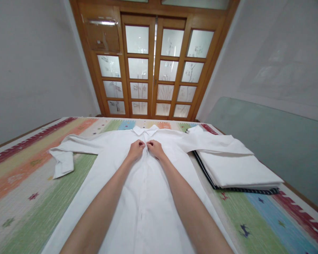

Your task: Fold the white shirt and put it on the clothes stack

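A white long-sleeved shirt point(116, 165) lies flat, front up, on a striped multicoloured cover point(29, 169), collar pointing away from me. My left hand point(135, 149) and my right hand point(155, 148) meet at the shirt's button placket just below the collar. Both have fingers pinched together on the fabric there. The left sleeve stretches out to the left with its cuff folded back; the right sleeve lies over a folded stack.
A stack of folded white cloth on a dark striped piece point(235, 169) sits to the right of the shirt. A wooden door with frosted glass panes point(151, 67) stands beyond the far edge. A glass panel point(275, 141) leans along the right wall.
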The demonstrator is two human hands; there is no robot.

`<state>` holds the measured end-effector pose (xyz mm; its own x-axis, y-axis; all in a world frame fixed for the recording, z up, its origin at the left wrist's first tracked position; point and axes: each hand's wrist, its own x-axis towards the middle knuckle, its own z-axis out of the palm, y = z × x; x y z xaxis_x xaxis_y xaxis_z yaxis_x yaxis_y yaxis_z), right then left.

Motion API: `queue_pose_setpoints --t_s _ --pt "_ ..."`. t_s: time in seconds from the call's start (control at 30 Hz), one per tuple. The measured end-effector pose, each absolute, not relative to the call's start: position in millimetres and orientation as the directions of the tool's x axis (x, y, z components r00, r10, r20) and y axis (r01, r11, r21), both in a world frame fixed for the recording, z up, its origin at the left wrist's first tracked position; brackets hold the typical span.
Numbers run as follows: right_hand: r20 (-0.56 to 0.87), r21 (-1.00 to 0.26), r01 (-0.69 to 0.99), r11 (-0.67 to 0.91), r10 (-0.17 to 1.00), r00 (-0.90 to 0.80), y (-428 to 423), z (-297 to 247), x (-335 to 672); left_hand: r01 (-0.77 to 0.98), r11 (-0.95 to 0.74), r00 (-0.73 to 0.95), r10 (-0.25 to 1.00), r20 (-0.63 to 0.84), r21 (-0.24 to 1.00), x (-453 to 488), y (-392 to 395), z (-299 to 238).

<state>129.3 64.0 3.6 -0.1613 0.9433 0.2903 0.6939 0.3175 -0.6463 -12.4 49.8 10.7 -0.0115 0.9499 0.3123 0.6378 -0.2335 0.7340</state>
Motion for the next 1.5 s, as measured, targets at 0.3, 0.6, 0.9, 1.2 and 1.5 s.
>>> queue_pose_setpoints --t_s 0.3,0.6,0.9,1.2,1.5 --pt "0.318 -0.694 0.633 0.342 0.935 -0.156 66.9 0.1 129.9 0.627 -0.199 -0.045 0.956 0.290 0.753 -9.1 46.2 14.4" --pt "0.345 -0.740 0.566 0.364 0.927 -0.146 72.2 -7.7 129.9 0.614 -0.141 -0.107 0.960 0.259 0.777 -2.4 43.1 20.0" --pt "0.360 -0.734 0.559 0.386 0.919 -0.161 69.0 -6.4 130.6 0.552 -0.051 -0.179 0.968 0.177 0.832 -3.0 39.3 23.3" --pt "0.363 -0.672 0.627 0.395 0.913 -0.186 63.1 -0.4 129.7 0.479 0.007 -0.146 0.987 0.072 0.878 -4.9 35.6 24.3" --pt "0.362 -0.620 0.685 0.383 0.914 -0.183 60.0 3.6 127.0 0.567 -0.044 -0.116 0.984 0.132 0.822 -3.8 31.0 27.4"
